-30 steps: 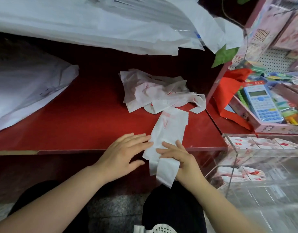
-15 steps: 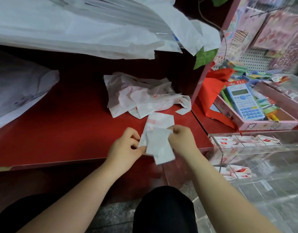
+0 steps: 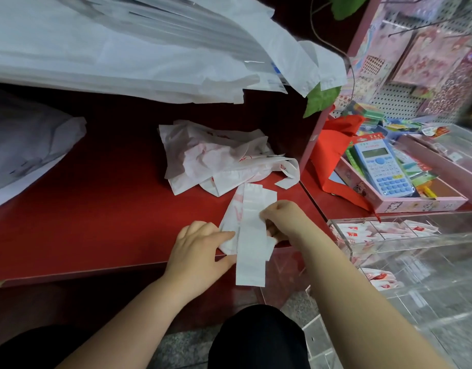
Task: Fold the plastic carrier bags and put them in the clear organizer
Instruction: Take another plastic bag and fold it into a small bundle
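Note:
A white plastic carrier bag with red print (image 3: 249, 230), folded into a long strip, lies over the front edge of the red counter (image 3: 96, 214), its lower end hanging past the edge. My left hand (image 3: 203, 246) pinches the strip's left side near the edge. My right hand (image 3: 282, 217) grips its right side with curled fingers. Behind them a crumpled heap of loose carrier bags (image 3: 219, 158) rests on the counter. The clear organizer (image 3: 405, 251) stands to the right, with several folded bags in its compartments.
Large white plastic sheets (image 3: 123, 49) hang over the counter's back, and another white sheet (image 3: 24, 145) lies at the left. A pink tray (image 3: 416, 203) with a blue calculator (image 3: 378, 166) and a red cloth (image 3: 333, 145) sits at the right.
The folded strip has been turned and laid longer over the counter edge. My left hand went from flat to pinching its left side, my right from resting on it to gripping it.

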### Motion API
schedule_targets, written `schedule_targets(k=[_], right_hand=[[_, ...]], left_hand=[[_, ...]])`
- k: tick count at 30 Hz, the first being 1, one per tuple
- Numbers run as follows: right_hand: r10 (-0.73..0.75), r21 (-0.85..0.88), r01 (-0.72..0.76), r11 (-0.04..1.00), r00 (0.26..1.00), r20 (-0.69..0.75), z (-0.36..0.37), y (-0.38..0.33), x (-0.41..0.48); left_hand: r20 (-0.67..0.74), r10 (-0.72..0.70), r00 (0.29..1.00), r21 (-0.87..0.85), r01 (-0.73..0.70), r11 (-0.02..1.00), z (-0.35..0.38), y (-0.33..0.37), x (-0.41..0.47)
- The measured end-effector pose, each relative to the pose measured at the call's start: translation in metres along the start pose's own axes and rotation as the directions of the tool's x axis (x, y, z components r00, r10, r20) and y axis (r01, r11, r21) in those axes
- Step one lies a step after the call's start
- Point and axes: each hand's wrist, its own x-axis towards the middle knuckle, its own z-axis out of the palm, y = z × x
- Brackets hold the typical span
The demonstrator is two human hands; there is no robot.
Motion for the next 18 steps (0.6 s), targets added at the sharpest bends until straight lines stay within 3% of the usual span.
schedule_targets(k=[3, 5, 6, 8, 9, 11, 13, 15, 17, 18], right_hand=[[-0.225, 0.053, 0.24, 0.969, 0.953, -0.201, 0.0, 0.023, -0.004], [-0.527, -0.113, 0.521, 0.846, 0.787, -0.321, -0.001, 0.043, -0.013], [-0.693, -0.276, 0.636, 0.721, 0.671, -0.265, 0.0, 0.054, -0.019], [-0.891, -0.567, 0.738, 0.366, 0.453, 0.014, 0.004, 0.075, -0.028], [-0.908, -0.649, 0.732, 0.207, 0.391, 0.151, 0.007, 0.082, -0.031], [-0.903, -0.722, 0.692, 0.021, 0.323, 0.283, 0.014, 0.091, -0.028], [-0.939, -0.72, 0.694, 0.006, 0.251, 0.234, 0.021, 0.092, -0.023], [-0.972, -0.648, 0.755, 0.103, 0.214, 0.096, 0.026, 0.085, -0.023], [-0.95, -0.558, 0.78, 0.282, 0.308, -0.048, 0.028, 0.076, -0.026], [-0.899, -0.475, 0.77, 0.427, 0.42, -0.127, 0.028, 0.071, -0.029]], left_hand=[[-0.072, 0.05, 0.996, 0.096, -0.043, 0.994, 0.005, -0.004, 0.0], [-0.073, 0.083, 0.994, 0.079, -0.077, 0.994, 0.005, -0.005, 0.001], [-0.058, 0.091, 0.994, 0.078, -0.086, 0.993, 0.003, -0.004, 0.0], [-0.059, 0.103, 0.993, 0.091, -0.097, 0.991, 0.004, -0.006, 0.0], [-0.065, 0.102, 0.993, 0.086, -0.097, 0.992, 0.003, -0.006, 0.0], [-0.01, 0.079, 0.997, 0.039, -0.078, 0.996, -0.003, -0.002, 0.0], [0.061, 0.023, 0.998, -0.023, -0.021, 1.0, -0.007, 0.0, -0.001], [0.089, 0.006, 0.996, -0.046, -0.002, 0.999, -0.005, -0.005, -0.004], [0.073, 0.036, 0.997, -0.046, -0.032, 0.998, -0.006, -0.006, -0.003], [0.051, 0.057, 0.997, -0.027, -0.056, 0.998, -0.004, -0.009, -0.005]])
